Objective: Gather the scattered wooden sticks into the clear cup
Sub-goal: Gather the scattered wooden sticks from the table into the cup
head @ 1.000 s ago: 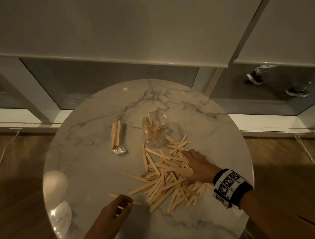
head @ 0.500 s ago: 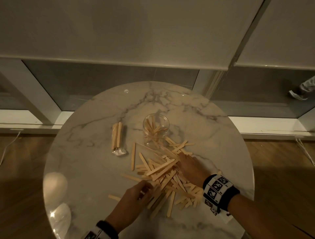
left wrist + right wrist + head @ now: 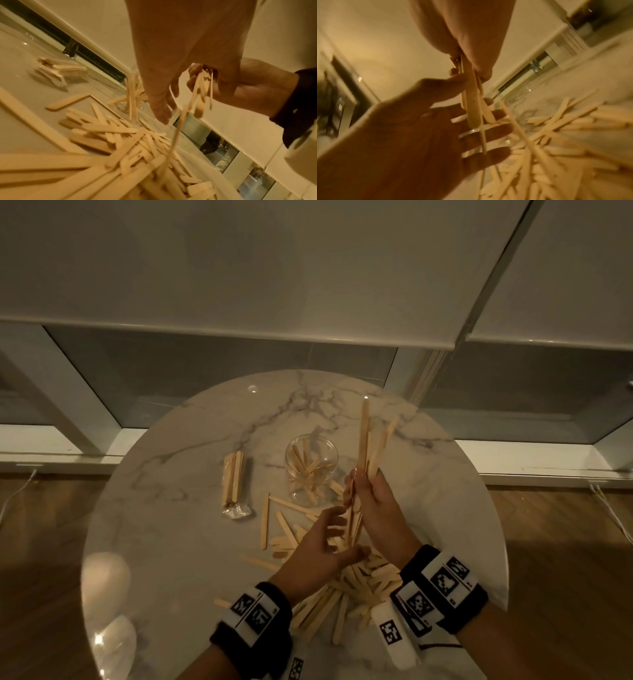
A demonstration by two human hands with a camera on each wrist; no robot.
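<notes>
A clear cup stands mid-table with several wooden sticks in it. My right hand grips a bunch of sticks upright, just right of the cup and lifted off the table. In the right wrist view the bunch hangs from that hand. My left hand is open with fingers spread, beside the bunch's lower ends; its thumb touches them. A loose pile of sticks lies beneath both hands.
A plastic-wrapped bundle of sticks lies left of the cup. A few single sticks are strewn left of the pile. The round marble table drops off to a wooden floor on both sides; window frames stand behind.
My right hand has risen from the pile with a bunch of sticks, now held upright by the cup. The left hand left the front edge and moved right to the bunch.
</notes>
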